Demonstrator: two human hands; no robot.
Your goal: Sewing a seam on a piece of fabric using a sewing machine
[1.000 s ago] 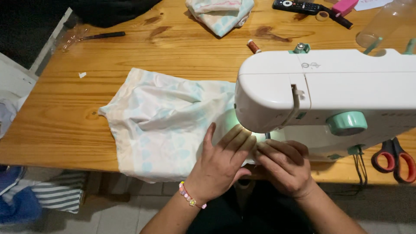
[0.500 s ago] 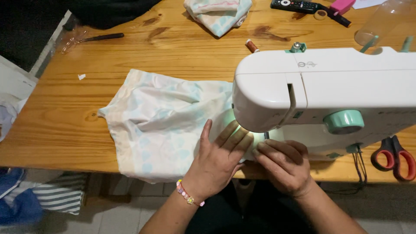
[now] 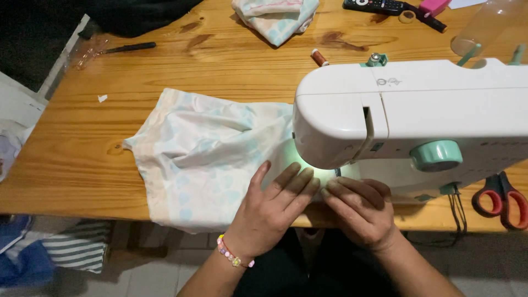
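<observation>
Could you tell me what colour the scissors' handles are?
Red, on the scissors in the head view.

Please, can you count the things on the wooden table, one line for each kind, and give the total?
Sewing machine: 1
Pale printed cloth pieces: 2, one under the left hand and right hand at, one folded at
Scissors: 1
Thread spool: 1
Remote control: 1
Clear bottle: 1
Total: 7

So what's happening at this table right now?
A person is at a white sewing machine on a wooden table. Both hands press flat on a pale printed fabric under the machine's lit head: the left hand with fingers spread on the cloth, the right hand beside it near the needle area. Red-handled scissors lie to the right, and a folded cloth sits at the far edge.
</observation>
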